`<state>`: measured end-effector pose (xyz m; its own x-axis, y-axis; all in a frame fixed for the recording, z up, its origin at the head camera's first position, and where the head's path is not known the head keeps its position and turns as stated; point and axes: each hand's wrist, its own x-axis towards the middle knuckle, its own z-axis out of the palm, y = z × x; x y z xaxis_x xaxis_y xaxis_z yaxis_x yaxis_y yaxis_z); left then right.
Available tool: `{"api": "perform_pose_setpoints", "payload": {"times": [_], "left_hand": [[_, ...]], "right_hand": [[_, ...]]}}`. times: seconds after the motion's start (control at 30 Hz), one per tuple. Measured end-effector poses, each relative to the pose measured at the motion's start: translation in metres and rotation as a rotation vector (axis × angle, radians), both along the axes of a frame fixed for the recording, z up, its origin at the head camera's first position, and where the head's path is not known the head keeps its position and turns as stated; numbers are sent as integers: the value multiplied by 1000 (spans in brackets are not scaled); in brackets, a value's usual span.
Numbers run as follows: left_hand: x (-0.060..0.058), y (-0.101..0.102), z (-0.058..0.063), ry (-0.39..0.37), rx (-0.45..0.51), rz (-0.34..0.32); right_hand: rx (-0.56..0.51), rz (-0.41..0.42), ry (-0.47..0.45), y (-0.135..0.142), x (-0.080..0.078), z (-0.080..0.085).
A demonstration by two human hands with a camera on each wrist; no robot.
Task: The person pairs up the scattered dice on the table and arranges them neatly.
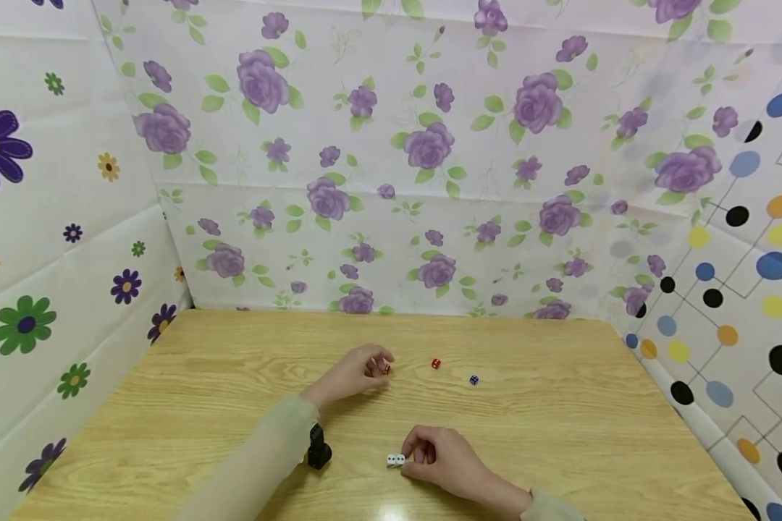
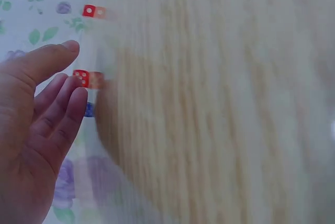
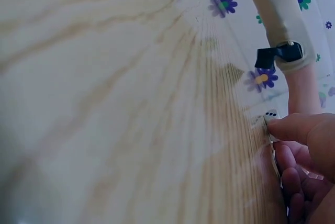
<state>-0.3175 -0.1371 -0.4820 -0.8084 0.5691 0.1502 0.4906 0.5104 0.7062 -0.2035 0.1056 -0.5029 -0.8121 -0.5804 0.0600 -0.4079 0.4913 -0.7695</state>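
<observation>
In the head view my left hand [image 1: 355, 373] reaches over the table, a red die [image 1: 387, 368] close to its fingertips. The left wrist view has the thumb apart from loosely bent fingers [image 2: 63, 114]. Two red dice lie beyond that hand; a blue die [image 2: 89, 110] is partly covered by a finger. My right hand [image 1: 446, 463] pinches the right-hand one of two white dice [image 1: 392, 459] with thumb and forefinger. The white dice sit side by side on the tabletop. In the right wrist view, the thumb [image 3: 293, 127] covers part of a white die [image 3: 270, 113].
Another red die [image 1: 436, 363] and the blue die [image 1: 473, 380] lie to the right of my left hand. A black wrist camera [image 1: 318, 447] is strapped by the left sleeve. Patterned cloths hang behind and on both sides of the wooden table [image 1: 234, 340].
</observation>
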Motion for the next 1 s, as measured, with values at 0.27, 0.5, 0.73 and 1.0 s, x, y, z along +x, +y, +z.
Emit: {"api": "perform_pose_setpoints", "payload": {"times": [0.27,0.5,0.73,1.0], "left_hand": [[-7,-1,-5,24,-38,76],[-9,0,-12,45,-51,127],[-9,3,-11,24,-48,128],[-8,4,-11,14,-38,160]], "right_hand": [[1,-5,-22,-2,1,1],[-6,-2,-28,-1,1,1],[-14,-1,-20,0,2,0],[-17,2,-11,0,2,-1]]}}
